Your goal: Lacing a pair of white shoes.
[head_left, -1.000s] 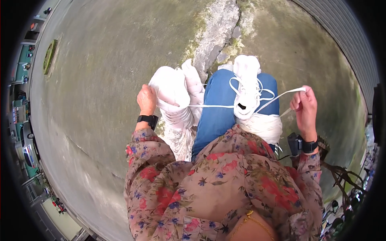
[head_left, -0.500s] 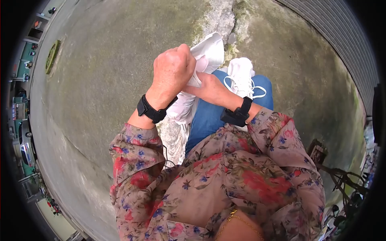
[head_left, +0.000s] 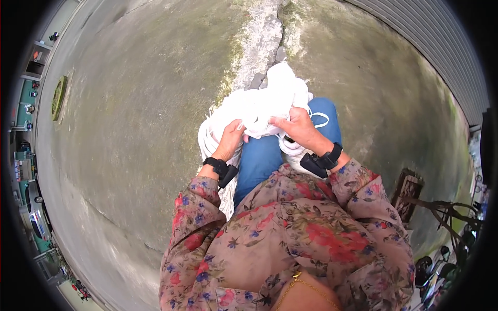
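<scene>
A bright white, soft-looking piece [head_left: 259,111], apparently cloth but too washed out to tell its kind, stretches between my hands above my lap. My left hand [head_left: 230,139] is closed on its near left edge, thumb on top. On its right side, my right hand [head_left: 301,127] pinches it with the thumb pressed over it. Under and beside the right hand lies a white shoe [head_left: 291,146], mostly hidden, with a loop of white lace [head_left: 321,120] over my right knee. Several white cords [head_left: 206,140] hang in loops beside my left hand.
My legs in blue jeans [head_left: 259,160] lie below the hands. Cracked, mossy concrete [head_left: 129,129] spreads around me. A ribbed grey shutter [head_left: 441,46] runs along the right. At lower right stand a wooden piece [head_left: 408,194] and dark branches [head_left: 441,207]; a parked car [head_left: 39,220] is far left.
My left hand has come down from its raised fist to the near edge of the white piece. The piece now lies spread between both hands, covering most of the shoe. The view has shifted slightly.
</scene>
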